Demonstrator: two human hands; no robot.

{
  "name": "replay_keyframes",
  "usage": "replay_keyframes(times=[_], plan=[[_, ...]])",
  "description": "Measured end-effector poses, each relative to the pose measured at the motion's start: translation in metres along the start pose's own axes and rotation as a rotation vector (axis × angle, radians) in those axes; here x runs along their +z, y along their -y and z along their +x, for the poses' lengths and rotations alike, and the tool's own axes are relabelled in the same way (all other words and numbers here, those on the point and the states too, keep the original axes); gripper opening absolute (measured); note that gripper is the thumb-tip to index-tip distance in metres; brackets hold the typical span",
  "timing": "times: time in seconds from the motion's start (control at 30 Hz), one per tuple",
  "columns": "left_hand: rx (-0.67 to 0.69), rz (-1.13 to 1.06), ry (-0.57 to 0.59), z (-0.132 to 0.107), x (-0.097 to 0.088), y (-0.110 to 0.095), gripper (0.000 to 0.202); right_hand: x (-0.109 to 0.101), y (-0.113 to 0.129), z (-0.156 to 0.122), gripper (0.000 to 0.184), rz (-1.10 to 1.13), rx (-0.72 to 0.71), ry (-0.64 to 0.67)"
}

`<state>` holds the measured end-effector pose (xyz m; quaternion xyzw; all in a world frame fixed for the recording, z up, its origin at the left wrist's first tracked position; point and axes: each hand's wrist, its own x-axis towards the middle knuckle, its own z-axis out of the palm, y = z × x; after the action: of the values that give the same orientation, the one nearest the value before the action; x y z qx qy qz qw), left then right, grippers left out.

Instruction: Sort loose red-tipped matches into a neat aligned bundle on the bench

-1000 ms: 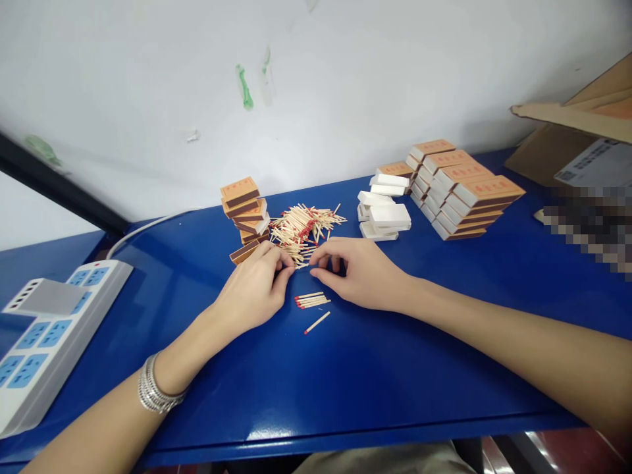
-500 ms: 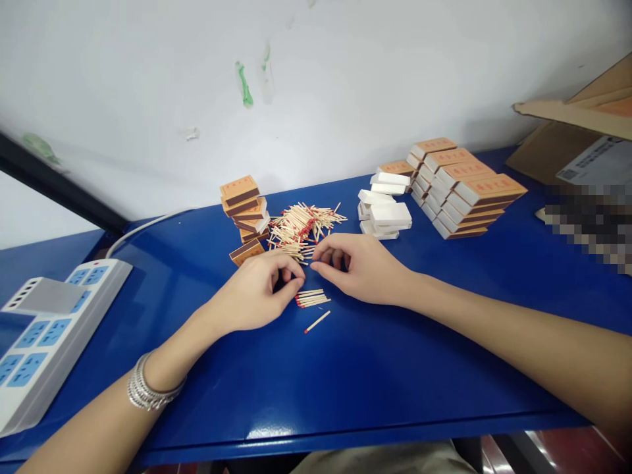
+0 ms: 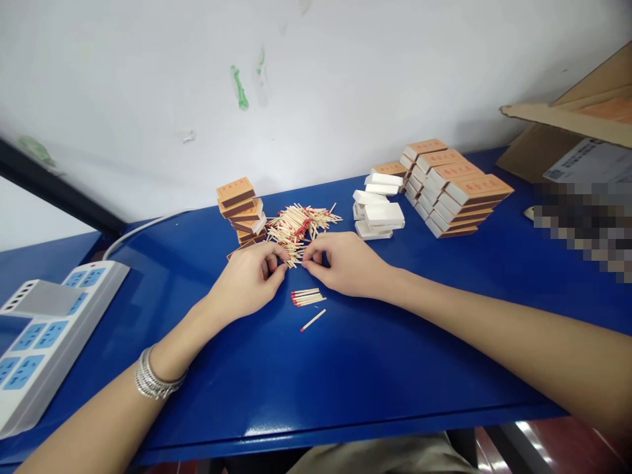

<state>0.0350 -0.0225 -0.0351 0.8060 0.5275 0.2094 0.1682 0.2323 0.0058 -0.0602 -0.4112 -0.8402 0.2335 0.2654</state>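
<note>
My left hand (image 3: 253, 278) reaches the near left edge of a loose pile of red-tipped matches (image 3: 295, 227). Its thumb and index finger are curled together by the matches. From the other side, my right hand (image 3: 345, 263) meets the same edge, thumb and forefinger pinched. Whatever either pinch holds is too small to make out. Just in front of the hands, several matches (image 3: 307, 297) lie side by side, heads to the left. One single match (image 3: 314, 320) lies slantwise nearer to me.
Orange matchboxes (image 3: 239, 204) are stacked left of the pile. White matchbox trays (image 3: 384, 215) stand on the right, before more stacked matchboxes (image 3: 474, 189). A power strip (image 3: 93, 316) occupies the left side; a cardboard box (image 3: 538, 155) is at the far right of the blue table (image 3: 296, 388).
Both hands have moved away from the small row of matches toward the pile's near edge. The view has shifted slightly. The row and the single match lie as before.
</note>
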Motion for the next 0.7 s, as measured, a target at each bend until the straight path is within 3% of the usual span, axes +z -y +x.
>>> replay_keyframes(times=[0.4,0.47,0.6,0.7], plan=[[0.010,0.034,0.024,-0.001,-0.001,0.000,0.015,-0.023,0.000,-0.015,0.007,0.212,-0.039,0.224],[0.014,0.044,0.027,-0.001,-0.001,0.001,0.015,-0.022,-0.002,-0.014,0.008,0.206,-0.033,0.193],[0.029,0.051,0.034,-0.001,0.000,0.002,0.014,-0.018,-0.008,-0.010,0.008,0.083,-0.019,-0.004],[0.037,0.051,0.028,-0.001,0.000,0.003,0.014,-0.014,-0.012,-0.008,0.007,0.011,-0.031,-0.039]])
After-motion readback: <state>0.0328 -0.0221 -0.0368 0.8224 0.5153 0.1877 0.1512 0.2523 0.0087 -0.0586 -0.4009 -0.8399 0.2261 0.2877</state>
